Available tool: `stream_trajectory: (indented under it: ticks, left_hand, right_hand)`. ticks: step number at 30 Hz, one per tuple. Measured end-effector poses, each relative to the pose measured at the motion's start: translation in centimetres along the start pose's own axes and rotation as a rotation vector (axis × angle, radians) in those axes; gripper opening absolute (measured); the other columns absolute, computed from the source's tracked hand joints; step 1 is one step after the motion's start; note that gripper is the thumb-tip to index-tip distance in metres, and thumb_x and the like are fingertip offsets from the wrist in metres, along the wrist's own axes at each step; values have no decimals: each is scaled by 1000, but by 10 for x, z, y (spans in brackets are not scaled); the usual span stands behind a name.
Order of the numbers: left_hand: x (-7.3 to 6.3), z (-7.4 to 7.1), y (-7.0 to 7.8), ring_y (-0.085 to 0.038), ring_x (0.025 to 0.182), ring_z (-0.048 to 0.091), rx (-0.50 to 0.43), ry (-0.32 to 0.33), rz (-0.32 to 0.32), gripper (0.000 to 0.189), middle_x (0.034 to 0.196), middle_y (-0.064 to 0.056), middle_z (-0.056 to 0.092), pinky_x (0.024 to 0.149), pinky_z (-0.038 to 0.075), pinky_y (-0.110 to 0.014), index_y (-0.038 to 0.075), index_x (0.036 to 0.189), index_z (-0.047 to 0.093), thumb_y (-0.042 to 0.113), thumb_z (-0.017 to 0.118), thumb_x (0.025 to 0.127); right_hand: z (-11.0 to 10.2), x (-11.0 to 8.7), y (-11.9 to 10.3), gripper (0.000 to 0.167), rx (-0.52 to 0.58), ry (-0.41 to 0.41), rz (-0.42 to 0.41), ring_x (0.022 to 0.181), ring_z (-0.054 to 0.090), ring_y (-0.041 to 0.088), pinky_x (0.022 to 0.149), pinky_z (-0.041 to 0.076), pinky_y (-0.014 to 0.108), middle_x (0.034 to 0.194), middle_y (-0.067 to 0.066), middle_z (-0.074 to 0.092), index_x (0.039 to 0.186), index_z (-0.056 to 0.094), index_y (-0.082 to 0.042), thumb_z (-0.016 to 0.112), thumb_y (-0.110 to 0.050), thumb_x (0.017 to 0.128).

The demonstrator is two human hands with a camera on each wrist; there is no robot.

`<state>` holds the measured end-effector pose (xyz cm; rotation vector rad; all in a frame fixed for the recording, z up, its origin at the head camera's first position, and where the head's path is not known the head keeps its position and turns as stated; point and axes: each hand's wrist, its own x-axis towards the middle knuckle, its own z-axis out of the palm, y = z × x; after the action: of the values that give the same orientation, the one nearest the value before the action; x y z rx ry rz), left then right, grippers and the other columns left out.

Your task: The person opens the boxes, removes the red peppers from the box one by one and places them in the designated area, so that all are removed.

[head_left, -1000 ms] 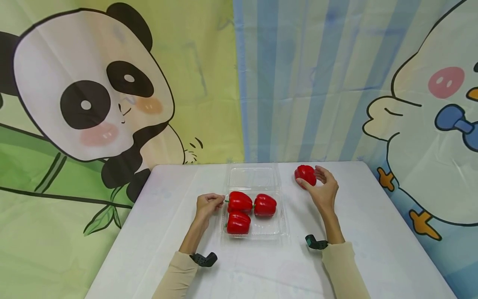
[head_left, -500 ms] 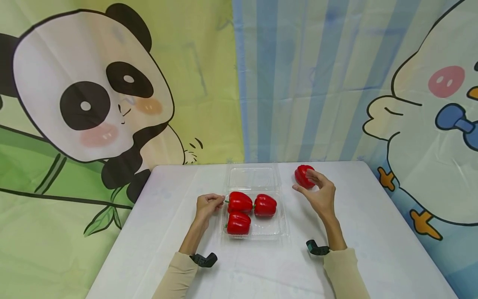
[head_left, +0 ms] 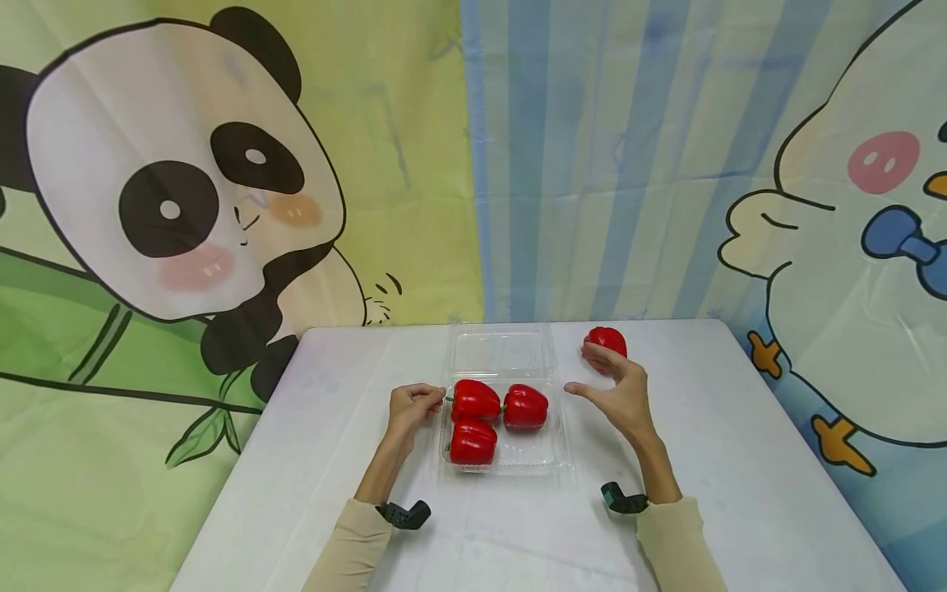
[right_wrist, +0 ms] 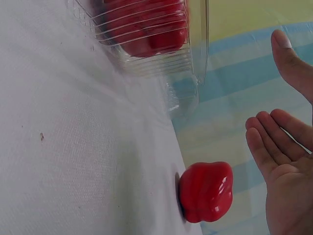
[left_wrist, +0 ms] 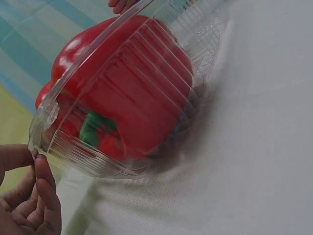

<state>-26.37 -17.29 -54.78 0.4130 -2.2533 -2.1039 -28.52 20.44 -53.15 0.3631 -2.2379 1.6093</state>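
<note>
Your left grip (head_left: 411, 409) pinches the clear container (head_left: 536, 448) at its left rim; three red peppers (head_left: 526, 406) lie inside it. Your right grip (head_left: 623, 398) is spread, right of the container, near the lone pepper (head_left: 610, 337) on the desk (head_left: 740, 460).

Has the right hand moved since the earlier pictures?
Yes: the right hand has shifted left and lower in the head view, toward the unmoved clear container.

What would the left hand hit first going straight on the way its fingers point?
The left hand would first meet the clear container, whose left edge it appears to pinch. Beyond that, the rear-left red pepper seems next in line, though depth is hard to judge.
</note>
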Motion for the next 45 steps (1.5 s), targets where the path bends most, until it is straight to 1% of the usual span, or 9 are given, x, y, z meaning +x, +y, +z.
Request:
stream_trajectory:
  ticks: [3, 4, 6, 11, 17, 24, 31, 39, 45]
  left_hand:
    - [0, 0, 0, -7, 63, 63, 1, 1, 3, 23, 71, 3, 71, 62, 52, -19, -13, 102, 78, 10, 79, 98]
    - [0, 0, 0, -7, 64, 63, 3, 2, 5, 24, 71, 3, 71, 62, 52, -19, -13, 103, 77, 10, 79, 98]
    - [0, 0, 0, -7, 64, 63, 3, 1, 7, 24, 71, 3, 71, 61, 52, -19, -13, 103, 77, 10, 80, 98]
    - [0, 0, 0, -7, 63, 63, -1, -2, 5, 24, 71, 1, 72, 62, 52, -19, -13, 103, 78, 10, 80, 98]
    - [0, 0, -2, -8, 64, 64, -5, 0, -8, 23, 71, 2, 72, 62, 52, -20, -12, 102, 78, 11, 80, 98]
    - [0, 0, -4, -10, 65, 65, -4, 0, -12, 23, 75, -2, 74, 63, 54, -21, -12, 103, 78, 11, 80, 98]
    - [-1, 0, 0, -9, 65, 64, -5, -8, 6, 26, 74, -1, 73, 63, 53, -20, -13, 105, 77, 12, 80, 98]
    - [2, -1, -1, -7, 65, 64, -15, -20, 7, 28, 74, 3, 74, 62, 54, -21, -13, 105, 78, 14, 80, 99]
    - [0, -2, 0, -8, 65, 64, -6, -13, 8, 26, 75, 2, 73, 63, 54, -20, -12, 105, 78, 14, 81, 99]
  right_hand:
    - [2, -1, 0, 78, 13, -35, -17, 127, 71, 38, 109, 50, 15, 143, 20, 72, 148, 67, -9, 98, -2, 76]
    - [3, -2, -1, 79, 11, -44, -21, 127, 71, 37, 108, 50, 15, 143, 20, 72, 148, 67, -9, 99, -2, 76]
    - [4, -3, -2, 79, 4, -66, -24, 126, 72, 35, 110, 54, 23, 143, 17, 73, 148, 67, -11, 99, -3, 76]
    - [9, -7, -3, 76, 10, -107, -28, 128, 70, 45, 114, 52, 59, 143, 11, 74, 146, 69, -9, 99, -7, 76]
    - [16, -9, -3, 71, 13, -160, -17, 127, 68, 48, 110, 52, 71, 140, 15, 75, 143, 72, -10, 98, -7, 77]
    - [26, -12, -4, 71, -5, -211, -1, 128, 69, 43, 112, 50, 72, 139, 12, 76, 142, 73, -13, 101, -13, 76]
    - [33, -13, -7, 72, -29, -241, -12, 127, 68, 47, 110, 52, 70, 137, 12, 77, 141, 73, -11, 102, -15, 75]
    - [38, -14, -15, 75, -97, -256, -71, 121, 70, 47, 102, 54, 72, 131, 23, 77, 139, 73, -8, 104, -16, 71]
    - [43, -16, -19, 78, -159, -280, -87, 119, 72, 40, 101, 57, 66, 128, 20, 78, 137, 73, -7, 107, -21, 68]
